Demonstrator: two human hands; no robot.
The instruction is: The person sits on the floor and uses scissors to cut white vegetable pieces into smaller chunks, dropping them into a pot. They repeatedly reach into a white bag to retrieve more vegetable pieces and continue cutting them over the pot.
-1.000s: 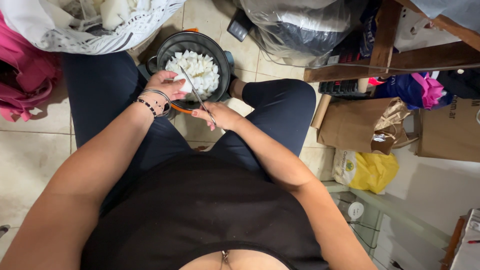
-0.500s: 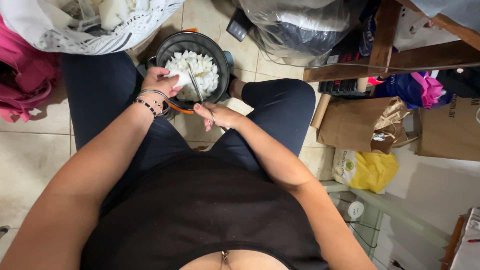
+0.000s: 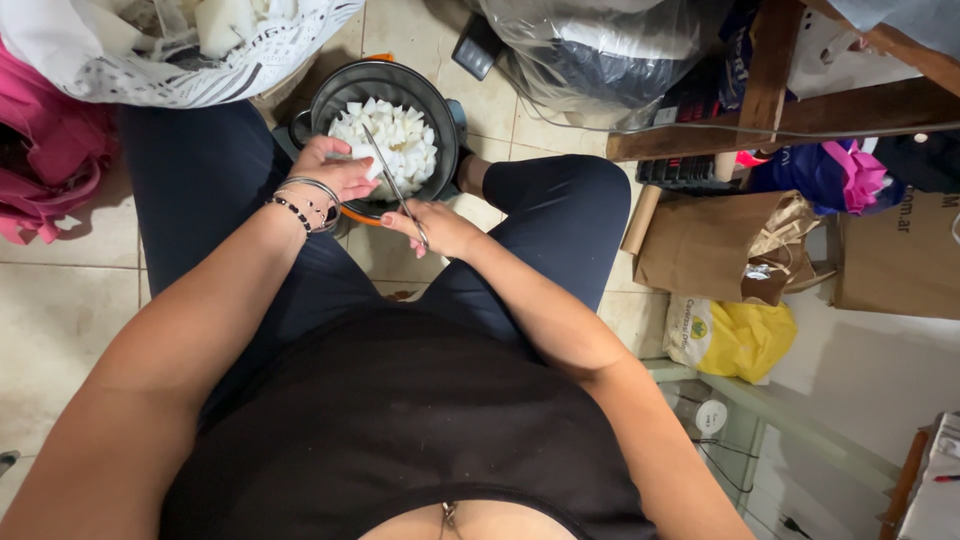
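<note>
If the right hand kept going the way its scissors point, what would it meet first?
Probably the white chunk pinched in the left hand, just past the scissors the right hand holds; then the pot of white pieces.

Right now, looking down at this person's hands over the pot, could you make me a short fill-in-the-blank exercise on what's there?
1. The right hand holds a pair of metal ____, blades toward the pot.
2. The dark round pot on the tiled floor holds many small ____ cubes.
3. The left hand holds a white piece at the pot's rim, and its wrist wears ____.
4. The yellow plastic bag lies on the person's ____ side.

Missing words: scissors; white; bracelets; right
</note>
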